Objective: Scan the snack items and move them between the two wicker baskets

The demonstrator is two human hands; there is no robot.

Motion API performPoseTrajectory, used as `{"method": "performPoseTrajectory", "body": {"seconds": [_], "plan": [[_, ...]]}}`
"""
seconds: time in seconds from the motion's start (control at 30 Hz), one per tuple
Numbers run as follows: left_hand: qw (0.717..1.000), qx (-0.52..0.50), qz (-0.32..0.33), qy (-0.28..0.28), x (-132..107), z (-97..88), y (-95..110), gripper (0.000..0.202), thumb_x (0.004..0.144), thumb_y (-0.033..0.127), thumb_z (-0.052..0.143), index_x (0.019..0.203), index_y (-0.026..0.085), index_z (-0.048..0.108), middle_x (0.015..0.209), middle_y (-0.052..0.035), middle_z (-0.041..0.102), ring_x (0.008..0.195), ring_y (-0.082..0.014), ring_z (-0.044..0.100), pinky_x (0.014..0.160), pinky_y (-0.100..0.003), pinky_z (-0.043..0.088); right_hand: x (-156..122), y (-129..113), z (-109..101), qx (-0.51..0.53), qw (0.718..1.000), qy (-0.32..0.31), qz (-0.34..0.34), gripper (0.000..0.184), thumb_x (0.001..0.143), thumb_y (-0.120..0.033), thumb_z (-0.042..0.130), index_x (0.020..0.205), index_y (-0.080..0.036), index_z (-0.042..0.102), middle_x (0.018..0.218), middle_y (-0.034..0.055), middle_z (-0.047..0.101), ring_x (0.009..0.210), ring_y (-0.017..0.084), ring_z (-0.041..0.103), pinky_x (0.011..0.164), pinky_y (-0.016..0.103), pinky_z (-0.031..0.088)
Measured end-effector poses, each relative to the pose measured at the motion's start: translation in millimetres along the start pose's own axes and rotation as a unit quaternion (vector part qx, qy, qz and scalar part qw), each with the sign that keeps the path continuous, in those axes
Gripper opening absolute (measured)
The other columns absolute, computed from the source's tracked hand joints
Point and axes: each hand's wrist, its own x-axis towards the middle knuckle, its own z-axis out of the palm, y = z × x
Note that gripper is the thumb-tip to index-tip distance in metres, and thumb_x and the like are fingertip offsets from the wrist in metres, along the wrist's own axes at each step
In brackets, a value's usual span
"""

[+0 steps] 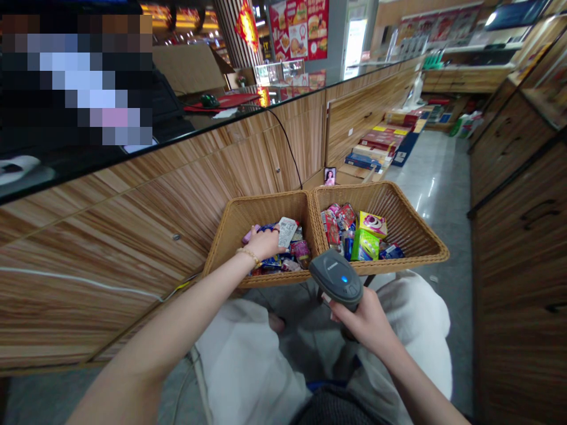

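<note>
My left hand [264, 243] reaches into the left wicker basket [234, 219] and is closed on a small white packet [287, 231] with printed text, held above several snack packs. A bracelet sits on that wrist. My right hand [364, 321] grips a grey barcode scanner [336, 277] with a blue light lit on top, its head aimed toward the baskets. The right wicker basket [410, 218] holds a green and yellow box [368, 235] and red packets [339, 217].
A long wood-panelled counter [146, 236] with a dark glass top runs along the left. Wooden cabinets [518, 236] line the right side. A tiled aisle [436, 177] leads past low shelves of boxed goods [381, 144]. A black cable [290, 147] hangs down the counter.
</note>
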Motion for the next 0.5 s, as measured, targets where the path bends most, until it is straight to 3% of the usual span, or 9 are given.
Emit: {"method": "performPoseTrajectory", "body": {"seconds": [0.27,0.5], "plan": [[0.997,-0.001,-0.056,-0.048,19.5,-0.8,27.8,0.074,0.086,0.049,0.068,0.146,0.012,0.046,0.133,-0.0288,0.066,0.124,-0.0423,0.066,0.106,-0.058,0.045,-0.4,-2.1,-3.6,-0.012,1.0,0.02,-0.019,0.02,0.081,-0.03,0.059,0.062,-0.022,0.061,0.057,0.0037,0.07,0.055,0.021,0.067,0.057,0.029,0.051],[0.998,0.003,-0.055,-0.018,3.7,-22.3,27.4,0.072,0.083,0.036,0.073,0.146,0.014,0.046,0.129,-0.0221,0.07,0.119,-0.0389,0.068,0.106,-0.056,0.043,-1.0,-0.6,-5.1,-0.006,1.0,0.015,-0.015,0.02,0.082,-0.029,0.059,0.063,-0.022,0.063,0.057,0.004,0.071,0.055,0.022,0.069,0.057,0.028,0.051]]}}
